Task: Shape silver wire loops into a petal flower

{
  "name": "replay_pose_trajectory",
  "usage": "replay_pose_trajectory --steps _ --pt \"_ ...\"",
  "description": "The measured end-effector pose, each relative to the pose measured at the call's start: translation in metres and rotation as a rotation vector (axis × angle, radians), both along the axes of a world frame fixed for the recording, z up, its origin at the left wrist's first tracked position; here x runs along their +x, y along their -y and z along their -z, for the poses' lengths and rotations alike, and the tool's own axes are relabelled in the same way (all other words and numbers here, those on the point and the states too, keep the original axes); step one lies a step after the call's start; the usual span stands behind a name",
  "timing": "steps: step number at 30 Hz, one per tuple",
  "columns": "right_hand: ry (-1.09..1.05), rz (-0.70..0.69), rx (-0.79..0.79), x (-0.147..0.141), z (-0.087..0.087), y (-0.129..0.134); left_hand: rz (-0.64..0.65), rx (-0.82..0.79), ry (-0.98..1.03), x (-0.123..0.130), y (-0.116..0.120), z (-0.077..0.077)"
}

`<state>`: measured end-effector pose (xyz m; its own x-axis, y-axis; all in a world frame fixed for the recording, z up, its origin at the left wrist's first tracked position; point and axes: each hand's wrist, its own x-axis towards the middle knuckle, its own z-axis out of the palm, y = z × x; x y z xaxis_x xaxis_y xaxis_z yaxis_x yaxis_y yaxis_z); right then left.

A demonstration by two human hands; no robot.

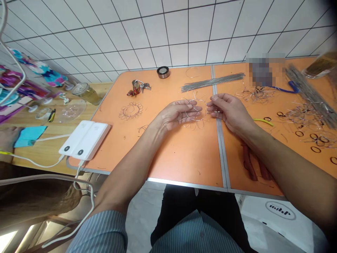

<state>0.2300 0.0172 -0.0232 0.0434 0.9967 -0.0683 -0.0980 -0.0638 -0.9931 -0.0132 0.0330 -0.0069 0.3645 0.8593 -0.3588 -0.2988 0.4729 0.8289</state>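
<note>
Between my hands is a flower-shaped wire ring (198, 120), a thin round hoop with looped petals around it. My left hand (180, 113) grips its left side, thumb over the fingers. On the opposite side, my right hand (225, 109) pinches the wire between thumb and fingertips. Fingers partly cover the hoop, and the thin wire is hard to follow against the orange table. A similar looped wire ring (131, 111) lies on the table left of my left hand. Under my right forearm rest red-handled pliers (250, 163), their jaws hidden.
Straight wires (213, 82) lie in a bundle behind my hands. Tangled wire pieces (297, 116) and small dark rings (315, 149) spread at right. Keys (139, 88) and a round tape roll (163, 72) sit at the back. White power banks (84, 140) with cables occupy the left; another person's hand (9, 138) is beyond.
</note>
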Motion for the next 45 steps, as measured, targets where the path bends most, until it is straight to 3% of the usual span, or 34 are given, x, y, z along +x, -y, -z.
replay_pose_trajectory --steps 5,8,17,24,31,40,45 --pt "0.229 0.162 0.237 -0.002 -0.002 0.004 -0.046 -0.006 0.060 0.002 -0.003 0.002" --pt "0.363 0.191 0.377 -0.005 -0.004 0.012 -0.060 -0.004 0.089 0.003 -0.004 0.002" --pt "0.756 0.029 0.595 -0.017 -0.005 0.025 -0.069 -0.001 0.123 0.005 0.000 -0.001" --pt "0.944 0.038 0.634 -0.011 0.007 0.018 -0.004 0.021 0.141 0.005 -0.001 0.005" --pt "0.901 0.030 0.615 -0.014 0.005 0.018 0.013 0.023 0.144 0.004 -0.002 0.008" --pt "0.789 0.017 0.577 -0.014 0.004 0.017 -0.046 -0.033 0.147 0.005 -0.002 0.001" --pt "0.642 0.137 0.528 -0.014 -0.001 0.016 -0.105 -0.044 0.152 0.003 -0.004 -0.003"
